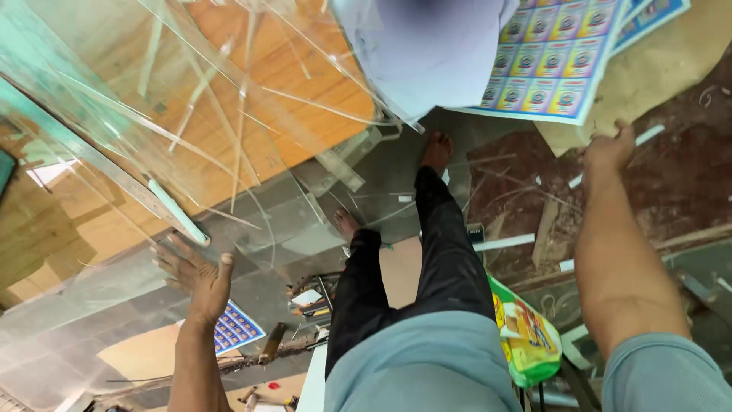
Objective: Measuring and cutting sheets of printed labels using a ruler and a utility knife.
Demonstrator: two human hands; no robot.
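A large clear glass pane (114,152) with a greenish edge fills the left and middle, tilted over an orange wooden surface (305,91). Thin glass strips (229,130) lie across it. My left hand (194,275) is pressed flat against the pane's lower part, fingers spread. My right hand (608,151) reaches out at the upper right, fingers curled as if over the pane's far edge; the clear edge itself is hard to make out. My legs in black trousers (442,252) and bare feet stand between the arms.
A printed sheet of small coloured squares (553,69) hangs at the top right over brown cardboard (663,69). A green and yellow bag (526,339) sits by my right leg. Glass offcuts, white strips and small tools litter the floor (518,198).
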